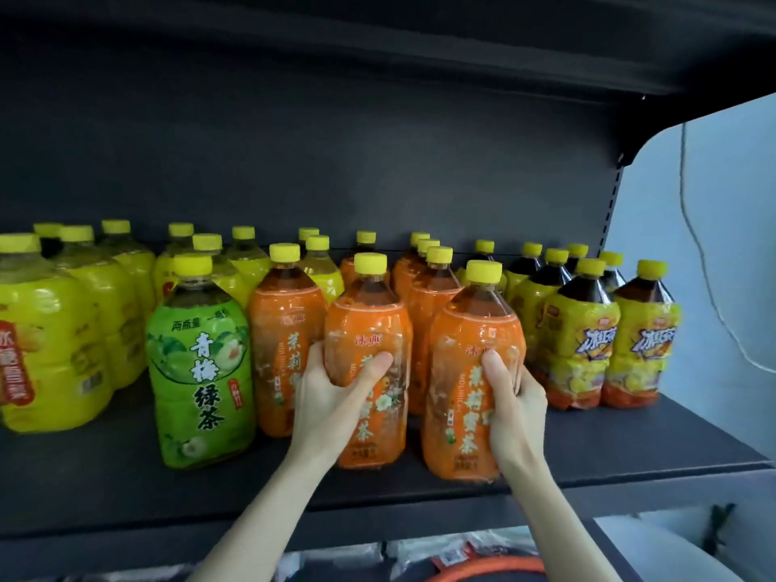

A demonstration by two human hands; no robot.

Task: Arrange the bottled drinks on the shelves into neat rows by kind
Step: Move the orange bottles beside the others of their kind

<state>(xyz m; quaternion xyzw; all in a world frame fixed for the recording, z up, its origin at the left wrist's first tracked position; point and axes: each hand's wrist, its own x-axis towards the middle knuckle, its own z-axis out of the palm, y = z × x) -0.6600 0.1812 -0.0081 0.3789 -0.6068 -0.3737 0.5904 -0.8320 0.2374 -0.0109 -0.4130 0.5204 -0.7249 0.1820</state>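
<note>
The black shelf point(630, 447) spans the view, its front edge running from 8 o'clock to 3 o'clock; a bare strip lies along that edge, widest at 7 o'clock in front of the bottles and again at 4 o'clock, where the shelf's right end stands open against a pale wall point(714, 245); overhead, the shelf above point(378, 35) leaves generous height over the caps. At 9 o'clock stands a crowd of yellow-labelled bottles point(46, 338); at 3 o'clock, dark tea bottles point(581, 342) in yellow wrap (packed several deep). A green-labelled bottle point(201, 371) stands forward at 8 o'clock, just beside the orange row point(285, 350) behind. The left hand point(331, 396) wraps its fingers point(378, 361) around one orange bottle point(367, 350) at centre; the right hand point(518, 403) clasps a second orange bottle point(472, 371) at 4 o'clock, thumb across the label; both bottles stand near the front edge, close together, with more orange bottles directly behind them.
</note>
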